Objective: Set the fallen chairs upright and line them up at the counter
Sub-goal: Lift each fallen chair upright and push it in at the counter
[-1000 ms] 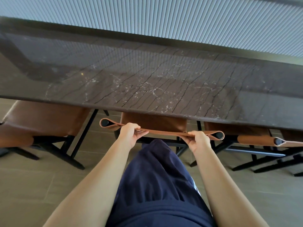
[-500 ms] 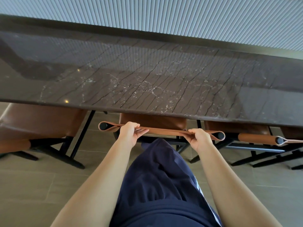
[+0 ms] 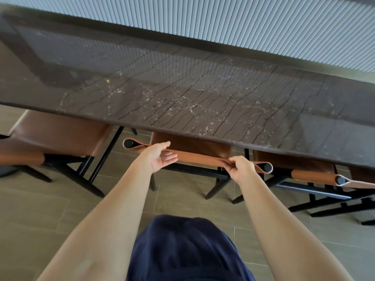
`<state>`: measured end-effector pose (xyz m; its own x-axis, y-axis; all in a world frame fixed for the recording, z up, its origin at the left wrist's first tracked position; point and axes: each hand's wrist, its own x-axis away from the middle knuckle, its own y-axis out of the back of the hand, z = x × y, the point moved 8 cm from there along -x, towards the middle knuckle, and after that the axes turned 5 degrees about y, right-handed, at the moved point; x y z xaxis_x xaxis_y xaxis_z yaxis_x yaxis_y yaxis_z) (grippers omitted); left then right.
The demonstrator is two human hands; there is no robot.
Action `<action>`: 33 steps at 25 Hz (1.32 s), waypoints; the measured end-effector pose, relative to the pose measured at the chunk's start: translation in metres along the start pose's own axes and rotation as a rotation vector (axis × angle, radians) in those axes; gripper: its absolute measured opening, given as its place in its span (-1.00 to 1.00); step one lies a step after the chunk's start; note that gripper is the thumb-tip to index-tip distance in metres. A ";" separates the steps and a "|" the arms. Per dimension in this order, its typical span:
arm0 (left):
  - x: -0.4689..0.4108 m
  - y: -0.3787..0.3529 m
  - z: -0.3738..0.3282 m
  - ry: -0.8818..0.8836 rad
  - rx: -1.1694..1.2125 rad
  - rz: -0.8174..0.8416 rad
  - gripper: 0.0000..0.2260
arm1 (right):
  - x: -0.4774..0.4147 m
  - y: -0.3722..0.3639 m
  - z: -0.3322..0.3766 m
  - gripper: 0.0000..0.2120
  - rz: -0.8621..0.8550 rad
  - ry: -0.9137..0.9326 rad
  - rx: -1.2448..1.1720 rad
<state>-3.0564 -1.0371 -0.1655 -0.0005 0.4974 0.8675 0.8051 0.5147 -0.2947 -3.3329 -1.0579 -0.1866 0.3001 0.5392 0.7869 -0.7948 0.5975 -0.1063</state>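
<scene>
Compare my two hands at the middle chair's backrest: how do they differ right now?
The left hand is open, with straight fingers and the palm showing, while the right hand is curled and pinches the backrest. The left hand is toward the backrest's left end and the right hand is near its right end. Both are at the same middle chair, which stands upright at the counter.

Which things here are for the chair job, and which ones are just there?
For the job: middle chair, left chair, right chair, counter, left hand, right hand.
Just there: floor tiles, ribbed wall.
</scene>
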 end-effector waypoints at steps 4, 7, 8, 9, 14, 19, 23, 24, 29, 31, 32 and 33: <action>0.024 0.012 0.002 -0.109 0.159 0.026 -0.69 | 0.006 -0.002 -0.004 -0.73 0.088 -0.061 0.108; 0.057 0.025 0.015 -0.230 0.249 0.066 -0.67 | 0.023 0.009 -0.005 -0.70 0.201 -0.105 0.369; 0.069 0.030 0.022 -0.266 0.266 0.070 -0.68 | 0.031 0.013 -0.004 -0.68 0.238 -0.081 0.437; 0.082 0.034 0.030 -0.292 0.282 0.072 -0.70 | 0.041 0.016 -0.004 -0.67 0.274 -0.047 0.480; 0.134 0.065 0.082 -0.411 0.268 -0.017 -0.73 | 0.099 0.019 -0.023 -0.70 0.455 0.088 0.561; 0.180 0.122 0.106 -0.523 0.221 -0.163 -0.79 | 0.153 0.012 -0.060 -0.77 0.583 0.245 0.768; 0.204 0.183 0.115 -0.553 0.298 -0.217 -0.77 | 0.193 -0.004 -0.103 -0.78 0.636 0.246 0.833; 0.207 0.196 0.115 -0.558 0.316 -0.218 -0.77 | 0.202 -0.010 -0.112 -0.79 0.647 0.247 0.836; 0.227 0.283 0.109 -0.560 0.383 -0.207 -0.72 | 0.259 -0.061 -0.191 -0.77 0.694 0.249 0.842; 0.237 0.322 0.096 -0.568 0.353 -0.213 -0.73 | 0.284 -0.084 -0.230 -0.77 0.712 0.243 0.859; 0.243 0.341 0.088 -0.575 0.338 -0.225 -0.74 | 0.295 -0.095 -0.247 -0.78 0.717 0.242 0.865; 0.249 0.360 0.082 -0.578 0.330 -0.242 -0.75 | 0.303 -0.104 -0.263 -0.79 0.719 0.237 0.866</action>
<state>-2.8149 -0.6707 -0.0887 -0.5454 0.5864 0.5989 0.5208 0.7969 -0.3061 -3.0201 -0.8005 -0.0969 -0.3513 0.7432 0.5694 -0.8907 -0.4527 0.0413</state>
